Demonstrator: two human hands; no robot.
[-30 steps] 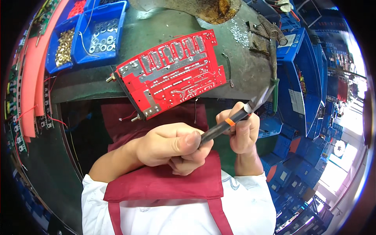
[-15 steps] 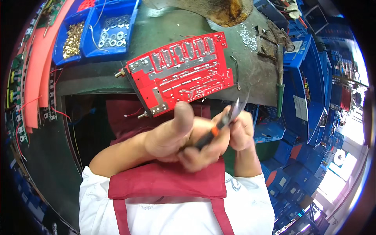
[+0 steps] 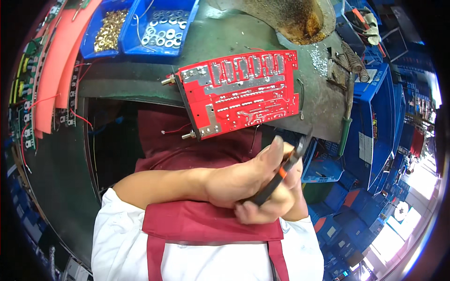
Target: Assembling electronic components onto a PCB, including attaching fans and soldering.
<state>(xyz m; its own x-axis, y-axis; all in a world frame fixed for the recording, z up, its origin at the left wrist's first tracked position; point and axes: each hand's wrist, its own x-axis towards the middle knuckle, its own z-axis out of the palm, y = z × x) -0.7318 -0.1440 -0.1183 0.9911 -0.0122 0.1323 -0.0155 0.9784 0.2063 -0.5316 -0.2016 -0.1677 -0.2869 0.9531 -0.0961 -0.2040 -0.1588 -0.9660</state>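
My left hand [image 3: 255, 180] reaches across from the left, fingers curled around the handle of black-and-orange pliers [image 3: 276, 181]. Their dark metal tip points up to the right and is blurred, so the exact kind of jaw does not show. Close behind it is my right hand [image 3: 296, 175], near the pliers' head, its fingers mostly hidden and smeared. Beyond both hands lies a red circuit board [image 3: 225, 100], solder side up, on the bench's near edge. A dark strip with brass-coloured threaded terminals [image 3: 188, 136] runs along its left end.
Blue bins with brass nuts [image 3: 110, 30] and silver washers [image 3: 164, 35] stand at the back left. Left of them are pink sheets [image 3: 49, 79] beside green boards. A soldering iron stand [image 3: 340, 70] with a green-handled iron [image 3: 345, 133] and blue crates [image 3: 370, 122] are right.
The head view has shifted, so board and bins appear further right and slightly lower. Both hands and the pliers have moved to the right, away from the board's near edge.
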